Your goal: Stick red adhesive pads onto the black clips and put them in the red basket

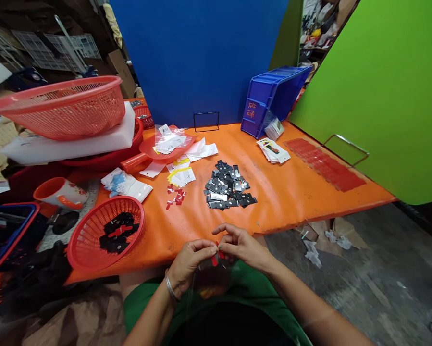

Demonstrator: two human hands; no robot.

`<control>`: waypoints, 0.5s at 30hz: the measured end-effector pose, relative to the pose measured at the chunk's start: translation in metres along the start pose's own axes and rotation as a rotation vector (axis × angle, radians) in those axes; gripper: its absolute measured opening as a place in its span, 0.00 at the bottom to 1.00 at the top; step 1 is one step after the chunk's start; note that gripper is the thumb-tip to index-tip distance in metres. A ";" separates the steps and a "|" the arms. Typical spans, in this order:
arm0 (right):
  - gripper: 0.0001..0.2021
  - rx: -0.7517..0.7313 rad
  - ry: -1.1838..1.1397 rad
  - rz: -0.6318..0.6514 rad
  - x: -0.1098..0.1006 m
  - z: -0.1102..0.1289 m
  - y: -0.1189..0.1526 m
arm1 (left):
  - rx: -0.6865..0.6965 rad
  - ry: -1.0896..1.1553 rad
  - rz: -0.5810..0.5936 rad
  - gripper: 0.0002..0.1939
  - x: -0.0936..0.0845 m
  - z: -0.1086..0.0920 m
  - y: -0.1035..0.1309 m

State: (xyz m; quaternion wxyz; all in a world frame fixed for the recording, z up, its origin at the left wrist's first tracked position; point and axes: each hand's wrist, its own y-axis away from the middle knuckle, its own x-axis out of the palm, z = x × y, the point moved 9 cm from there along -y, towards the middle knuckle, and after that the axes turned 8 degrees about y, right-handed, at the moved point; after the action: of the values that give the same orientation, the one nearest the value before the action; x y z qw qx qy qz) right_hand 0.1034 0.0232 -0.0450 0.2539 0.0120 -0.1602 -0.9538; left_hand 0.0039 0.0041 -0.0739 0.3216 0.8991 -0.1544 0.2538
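Observation:
At the table's front edge, my left hand (190, 265) and my right hand (241, 246) meet fingertip to fingertip. Both pinch small red pieces (215, 260), partly hidden by the fingers, with something clear around them. Beyond the hands lies a heap of black and silver flat metal pieces (227, 185). Small red pieces (176, 196) are scattered to the left of that heap. A red mesh basket (79, 244) at the left holds black pieces with a few red ones on top.
Left of the heap are white cards (181, 177), a red scoop (134, 162) and a white packet (138, 188). A mug (59, 191) stands behind the basket. A blue crate (256, 103), more cards (273, 151) and a red strip patch (324, 165) lie at the right.

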 end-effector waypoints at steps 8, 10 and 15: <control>0.08 -0.456 0.536 -0.145 -0.004 0.037 0.014 | -0.108 0.046 -0.020 0.12 -0.006 0.001 -0.001; 0.10 -0.564 0.658 -0.081 0.003 0.043 0.019 | -0.141 0.038 -0.013 0.12 -0.006 0.003 -0.001; 0.11 -0.702 0.874 0.013 0.012 0.046 0.025 | -0.204 0.051 0.027 0.12 -0.004 0.010 0.000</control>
State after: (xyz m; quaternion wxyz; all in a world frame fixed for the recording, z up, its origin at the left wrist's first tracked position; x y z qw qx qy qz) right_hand 0.0997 0.0106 0.0075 0.2914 0.3202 0.2868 -0.8546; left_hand 0.0037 -0.0021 -0.0827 0.4117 0.8528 -0.1834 0.2639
